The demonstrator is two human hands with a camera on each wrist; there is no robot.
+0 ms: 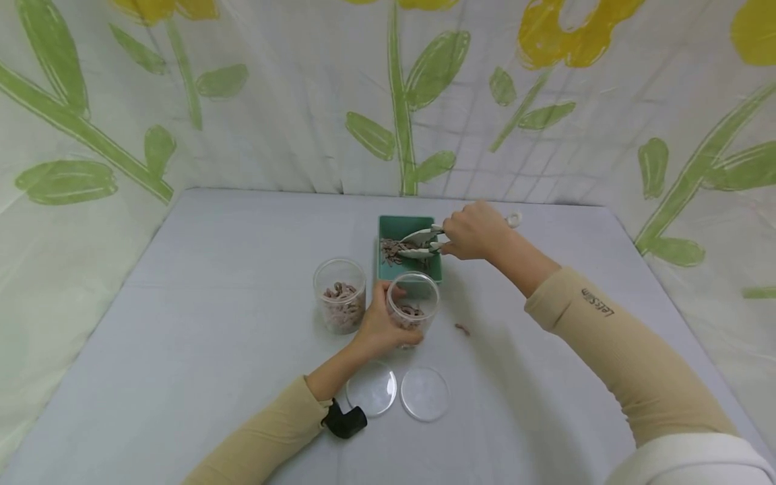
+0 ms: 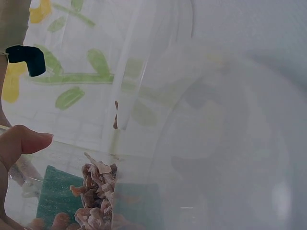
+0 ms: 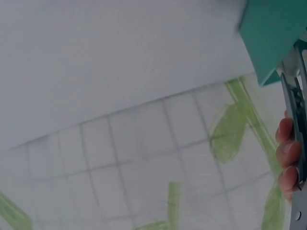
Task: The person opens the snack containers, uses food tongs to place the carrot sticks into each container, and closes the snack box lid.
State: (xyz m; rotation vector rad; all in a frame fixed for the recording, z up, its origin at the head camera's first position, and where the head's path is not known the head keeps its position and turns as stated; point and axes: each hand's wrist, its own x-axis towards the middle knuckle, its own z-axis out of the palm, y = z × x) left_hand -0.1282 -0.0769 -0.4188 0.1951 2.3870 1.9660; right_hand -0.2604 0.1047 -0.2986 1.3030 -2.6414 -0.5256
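My right hand (image 1: 477, 230) grips a pair of tongs (image 1: 421, 237), whose pale tips reach into a green box (image 1: 440, 269). Small brown dried pieces (image 1: 394, 250) lie inside that box, around the tips. In front of it my left hand (image 1: 380, 325) holds a clear jar (image 1: 418, 296), fingers and thumb curled about its side. Some of the same brown pieces (image 2: 96, 196) sit in this jar, seen through its wall in the left wrist view. To the left stands a second clear jar (image 1: 330, 286), about half filled with such pieces. In the right wrist view, curled fingers (image 3: 288, 153) hold the tongs.
Two round clear lids (image 1: 371, 389) lie side by side near my left wrist. One loose brown piece (image 1: 462, 329) lies on the grey tabletop (image 1: 212, 303), right of the held jar. A curtain (image 1: 291, 121) with painted flowers hangs behind the table.
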